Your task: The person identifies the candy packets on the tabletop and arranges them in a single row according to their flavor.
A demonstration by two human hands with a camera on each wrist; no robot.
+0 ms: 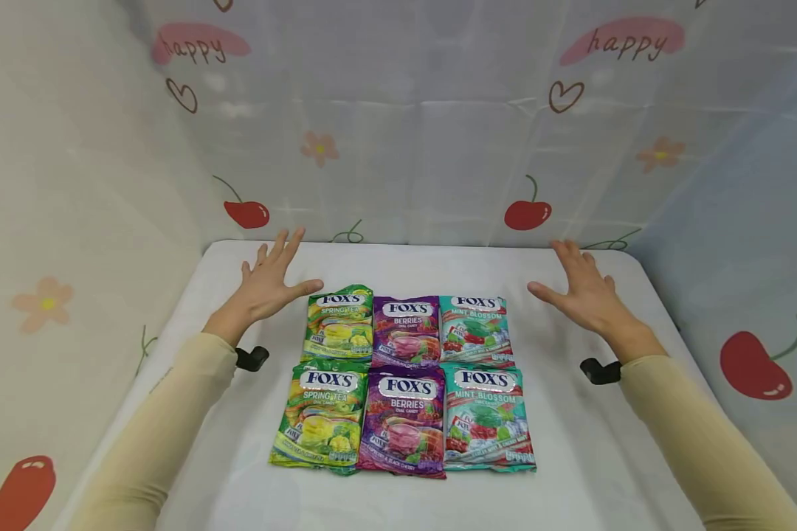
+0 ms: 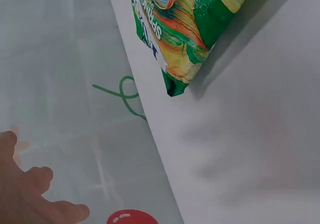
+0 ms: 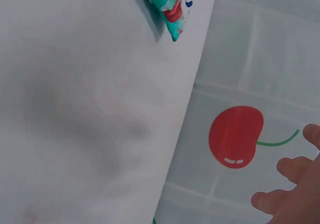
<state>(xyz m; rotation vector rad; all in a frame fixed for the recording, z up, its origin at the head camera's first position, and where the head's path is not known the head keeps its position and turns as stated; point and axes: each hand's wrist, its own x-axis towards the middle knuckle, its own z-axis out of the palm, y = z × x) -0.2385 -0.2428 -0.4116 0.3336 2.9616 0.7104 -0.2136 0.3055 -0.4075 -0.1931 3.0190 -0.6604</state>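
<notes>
Two rows of candy bags lie face up in the middle of the white table. On the left are a far Spring Tea bag (image 1: 339, 324) and a near one (image 1: 322, 417), both yellow-green. Purple Berries bags, one far (image 1: 406, 332) and one near (image 1: 403, 420), fill the middle column. The right column has teal Mint Blossom bags, far (image 1: 476, 330) and near (image 1: 488, 418). My left hand (image 1: 266, 284) hovers with spread fingers left of the far Spring Tea bag, holding nothing. Over the table's right side, my right hand (image 1: 581, 291) is likewise spread and holds nothing.
The white table (image 1: 398, 505) has rounded far corners. A pale curtain (image 1: 398, 147) printed with cherries, flowers and hearts hangs behind its far edge and along both sides. Each wrist carries a small black camera mount, left (image 1: 252, 359) and right (image 1: 601, 371).
</notes>
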